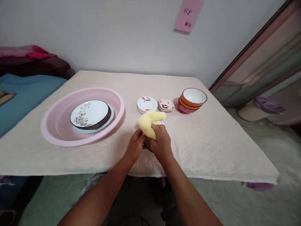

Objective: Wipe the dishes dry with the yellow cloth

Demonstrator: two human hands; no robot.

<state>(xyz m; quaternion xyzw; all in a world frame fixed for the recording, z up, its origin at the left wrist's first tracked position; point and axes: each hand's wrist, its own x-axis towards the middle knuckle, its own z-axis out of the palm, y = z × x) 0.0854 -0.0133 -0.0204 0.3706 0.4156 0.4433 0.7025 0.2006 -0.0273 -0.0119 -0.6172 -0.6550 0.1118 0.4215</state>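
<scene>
My right hand (pixel 160 141) is closed around a yellow cloth (pixel 150 121) and presses it onto a small dish (pixel 164 125), of which only a white rim edge shows. My left hand (pixel 135 145) grips the near left edge of that same dish, fingers curled. Both hands sit over the middle front of the table (pixel 211 144), which is covered with a cream cloth. Most of the dish is hidden under the cloth and my hands.
A pink basin (pixel 58 125) at the left holds a stack of floral plates (pixel 90 114). Behind my hands stand a stack of small white saucers (pixel 147 104), a square patterned dish (pixel 166 104) and stacked orange bowls (pixel 191 99). A bed lies to the left.
</scene>
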